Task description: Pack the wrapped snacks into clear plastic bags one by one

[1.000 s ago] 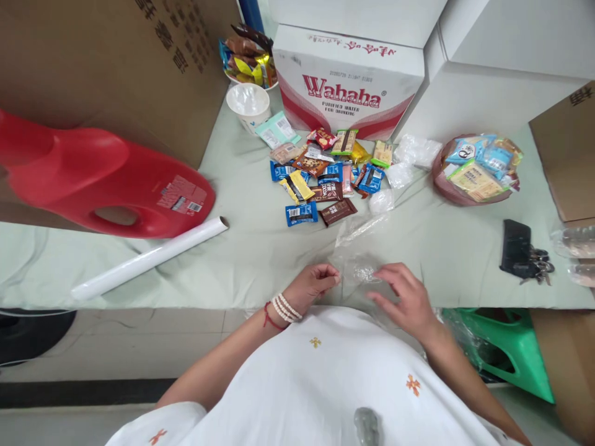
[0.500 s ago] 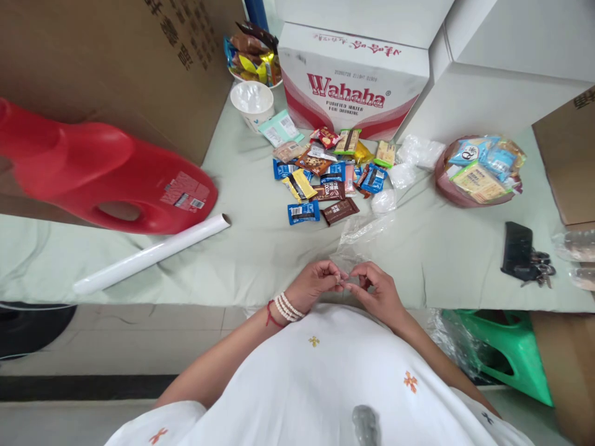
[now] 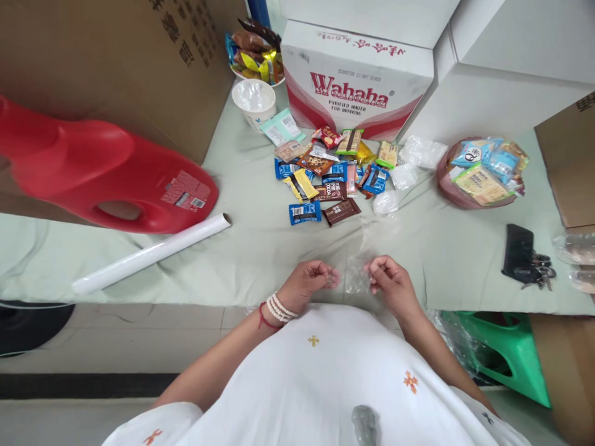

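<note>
My left hand (image 3: 309, 282) and my right hand (image 3: 389, 282) are both pinched closed at the near edge of the table, a little apart. Between them they hold the rim of a clear plastic bag (image 3: 357, 275), which stretches away from me over the pale green cloth. A white bead bracelet and a red string circle my left wrist. Beyond the bag lies a heap of small wrapped snacks (image 3: 325, 179) in blue, brown and yellow packets.
A red jug (image 3: 106, 176) lies on its side at the left beside a white paper roll (image 3: 149, 254). A Wahaha carton (image 3: 357, 80) stands at the back. A bowl of snacks (image 3: 481, 173) and a black key pouch (image 3: 518, 248) sit at the right. A green stool (image 3: 511, 353) is below.
My right hand lay flat on the bag, then met my left hand in a pinch. Now the two hands have drawn apart, spreading the bag's rim.
</note>
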The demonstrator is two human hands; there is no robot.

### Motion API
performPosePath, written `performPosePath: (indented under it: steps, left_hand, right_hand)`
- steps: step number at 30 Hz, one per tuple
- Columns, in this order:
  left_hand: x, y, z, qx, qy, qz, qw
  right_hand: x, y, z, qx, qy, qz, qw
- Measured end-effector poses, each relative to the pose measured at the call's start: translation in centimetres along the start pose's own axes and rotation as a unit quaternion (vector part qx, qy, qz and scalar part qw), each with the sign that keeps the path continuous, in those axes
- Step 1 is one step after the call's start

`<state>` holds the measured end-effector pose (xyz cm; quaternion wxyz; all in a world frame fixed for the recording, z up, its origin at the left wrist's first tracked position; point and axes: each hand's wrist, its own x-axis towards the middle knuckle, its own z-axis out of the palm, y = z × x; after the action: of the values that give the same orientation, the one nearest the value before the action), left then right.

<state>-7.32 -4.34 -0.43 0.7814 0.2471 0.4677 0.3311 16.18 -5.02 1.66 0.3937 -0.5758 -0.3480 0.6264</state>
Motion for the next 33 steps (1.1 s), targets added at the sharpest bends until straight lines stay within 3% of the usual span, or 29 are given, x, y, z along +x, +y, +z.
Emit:
performPosePath:
  steps: [5, 10, 12, 15, 17, 19, 21, 23, 28, 31, 33]
  left_hand:
    - [-0.8, -0.2, -2.1, 0.028, 0.055, 0.022, 0.998]
    - [-0.6, 0.4, -0.4, 0.157, 0.041, 0.103, 0.981]
    - [-0.3, 1.1, 1.1, 0.303, 0.092, 0.178, 0.932]
    - [0.0, 2.4, 3.3, 0.503, 0.176, 0.319, 0.784]
    - [0.0, 3.0, 4.2, 0.576, 0.167, 0.379, 0.705]
    - [0.2, 3.0, 4.7, 0.616, 0.11, 0.393, 0.674]
    - [0.7, 2.4, 4.9, 0.621, 0.057, 0.368, 0.69]
    - [1.5, 1.5, 4.9, 0.596, 0.045, 0.328, 0.732]
    - [3.5, 0.7, 3.8, 0.456, 0.068, 0.23, 0.857]
    - [3.6, 1.4, 2.3, 0.291, 0.117, 0.184, 0.932]
    - [3.3, 1.8, 1.4, 0.186, 0.138, 0.136, 0.963]
  right_hand:
    - [-0.1, -0.6, -1.9, 0.078, 0.059, 0.037, 0.995]
    - [-0.5, -0.9, -0.4, 0.076, 0.011, 0.026, 0.997]
    - [-0.6, -1.0, 0.2, 0.047, -0.021, 0.001, 0.999]
    - [-0.6, -1.2, 0.4, -0.014, -0.061, -0.029, 0.998]
    - [-0.7, -1.4, 0.1, -0.037, -0.07, -0.043, 0.996]
    - [-0.8, -1.6, -0.2, -0.042, -0.067, -0.055, 0.995]
    - [-1.0, -1.5, -0.5, -0.039, -0.055, -0.062, 0.996]
    - [-1.2, -1.3, -0.5, -0.031, -0.044, -0.065, 0.996]
    - [-1.7, -0.3, -1.7, -0.012, 0.016, -0.089, 0.996]
    - [-2.0, 0.6, -4.2, -0.016, 0.101, -0.091, 0.991]
    - [-2.2, 1.0, -5.9, -0.088, 0.116, -0.084, 0.986]
